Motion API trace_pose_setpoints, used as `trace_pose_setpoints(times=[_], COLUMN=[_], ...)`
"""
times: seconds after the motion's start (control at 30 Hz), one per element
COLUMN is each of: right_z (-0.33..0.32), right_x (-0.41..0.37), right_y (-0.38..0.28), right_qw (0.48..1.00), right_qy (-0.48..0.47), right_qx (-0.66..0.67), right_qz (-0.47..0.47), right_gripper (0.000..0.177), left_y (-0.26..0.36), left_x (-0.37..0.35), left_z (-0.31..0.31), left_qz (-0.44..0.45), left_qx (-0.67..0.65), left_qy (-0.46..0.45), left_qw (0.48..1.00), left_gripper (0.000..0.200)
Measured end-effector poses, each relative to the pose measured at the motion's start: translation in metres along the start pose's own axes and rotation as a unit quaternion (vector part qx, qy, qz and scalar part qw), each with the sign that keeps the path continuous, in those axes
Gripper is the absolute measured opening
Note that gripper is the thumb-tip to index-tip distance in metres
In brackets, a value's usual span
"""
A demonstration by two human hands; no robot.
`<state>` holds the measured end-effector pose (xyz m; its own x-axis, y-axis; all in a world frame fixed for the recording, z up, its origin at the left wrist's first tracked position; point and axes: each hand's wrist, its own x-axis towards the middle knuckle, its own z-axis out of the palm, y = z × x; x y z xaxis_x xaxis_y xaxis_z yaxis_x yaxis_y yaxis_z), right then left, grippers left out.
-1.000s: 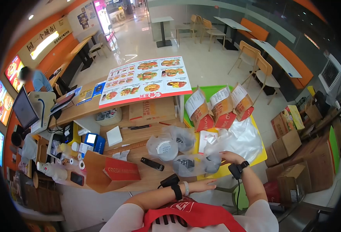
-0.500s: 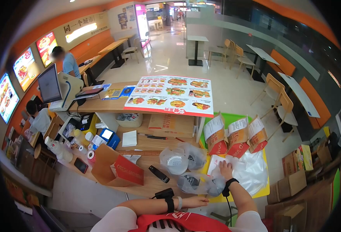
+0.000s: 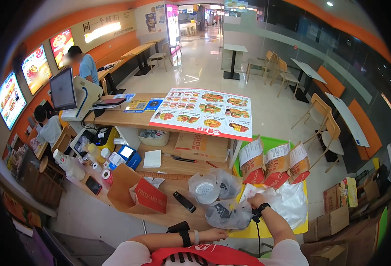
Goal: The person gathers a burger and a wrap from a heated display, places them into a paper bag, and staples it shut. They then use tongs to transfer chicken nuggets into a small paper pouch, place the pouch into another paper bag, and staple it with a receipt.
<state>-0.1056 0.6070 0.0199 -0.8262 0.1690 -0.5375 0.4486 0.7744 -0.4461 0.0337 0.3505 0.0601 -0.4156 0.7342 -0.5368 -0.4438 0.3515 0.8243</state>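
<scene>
One half-curled right hand [image 3: 256, 201] beside white plastic bags [image 3: 289, 203], left hand [image 3: 214, 235] at its eight o'clock; can't tell either hold!

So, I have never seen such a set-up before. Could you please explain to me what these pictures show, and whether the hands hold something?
There is no machine here: a person works with two bare hands. All pictures come from one camera worn on the head, looking forward and down, so both forearms enter from below.

On the wooden worktop stand an open paper bag, a small black object and containers wrapped in thin plastic. To the right, three filled paper bags stand behind white plastic on a yellow surface.

The right hand is down beside that white plastic; whether it grips anything, I cannot tell. The left hand is near the worktop's front edge, with nothing visible in it.
</scene>
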Motion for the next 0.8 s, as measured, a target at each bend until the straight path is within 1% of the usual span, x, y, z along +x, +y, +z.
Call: trace_pose_setpoints(times=[0.07,0.13,0.17,0.23,0.27,0.33,0.37,0.4,0.43,0.47,0.5,0.53,0.57,0.6,0.67,0.7,0.77,0.8], right_z=[0.004,0.008,0.008,0.004,0.002,-0.002,-0.009,-0.021,-0.027,-0.032,-0.041,-0.052,-0.063,-0.072,-0.077,-0.076,-0.069,-0.062], right_x=[0.006,0.014,0.014,0.016,0.021,0.027,0.011,-0.001,-0.006,-0.018,-0.032,-0.052,-0.071,-0.093,-0.135,-0.161,-0.213,-0.238], right_y=[0.001,0.000,0.001,0.007,0.013,0.028,0.026,0.023,0.026,0.024,0.023,0.019,0.016,0.015,0.015,0.014,0.001,-0.007], right_qw=[1.000,0.998,0.998,1.000,1.000,0.997,0.976,0.971,0.977,0.963,0.962,0.952,0.935,0.915,0.826,0.777,0.690,0.652], right_qy=[0.007,0.002,0.002,-0.015,-0.014,-0.019,0.019,0.010,0.048,0.083,0.105,0.100,0.086,0.116,0.198,0.228,0.262,0.276], right_qx=[-0.010,-0.066,-0.064,0.005,0.009,0.069,0.214,0.235,0.200,0.242,0.237,0.281,0.340,0.381,0.514,0.570,0.651,0.679], right_qz=[-0.012,-0.013,-0.012,-0.002,0.000,-0.031,-0.034,-0.037,-0.061,-0.082,-0.083,-0.073,-0.050,-0.062,-0.122,-0.143,-0.178,-0.191], right_gripper=[0.031,0.026,0.026,0.023,0.023,0.023,0.021,0.019,0.017,0.017,0.016,0.017,0.017,0.019,0.023,0.023,0.023,0.023], left_y=[0.004,0.011,0.016,0.027,0.022,0.004,0.004,0.005,0.006,0.006,0.006,0.009,0.018,0.021,0.031,0.039,0.066,0.069], left_x=[-0.001,-0.004,-0.009,-0.022,-0.021,-0.013,-0.012,-0.012,-0.012,-0.010,-0.007,-0.006,-0.011,-0.013,-0.018,-0.024,-0.046,-0.049], left_z=[-0.002,-0.004,-0.002,0.004,0.002,-0.001,-0.001,-0.001,-0.002,-0.002,-0.002,-0.001,0.001,0.001,0.000,-0.001,0.002,0.000], left_qz=[-0.013,-0.057,-0.058,-0.032,-0.035,0.011,0.007,-0.006,-0.021,-0.026,-0.031,-0.035,-0.026,-0.032,0.043,0.033,0.071,0.053], left_qx=[-0.003,0.033,0.035,-0.013,-0.010,-0.024,-0.023,-0.026,-0.027,-0.025,-0.008,0.010,0.024,0.031,0.023,0.033,-0.027,-0.013], left_qy=[0.005,-0.024,-0.025,0.005,0.003,-0.012,-0.020,-0.022,-0.025,-0.038,-0.049,-0.061,-0.069,-0.087,-0.113,-0.137,-0.113,-0.145], left_qw=[1.000,0.998,0.997,0.999,0.999,1.000,1.000,0.999,0.999,0.999,0.998,0.997,0.997,0.995,0.992,0.990,0.991,0.988], left_gripper=[0.035,0.043,0.043,0.034,0.034,0.037,0.037,0.037,0.038,0.038,0.038,0.038,0.038,0.038,0.037,0.037,0.027,0.027])
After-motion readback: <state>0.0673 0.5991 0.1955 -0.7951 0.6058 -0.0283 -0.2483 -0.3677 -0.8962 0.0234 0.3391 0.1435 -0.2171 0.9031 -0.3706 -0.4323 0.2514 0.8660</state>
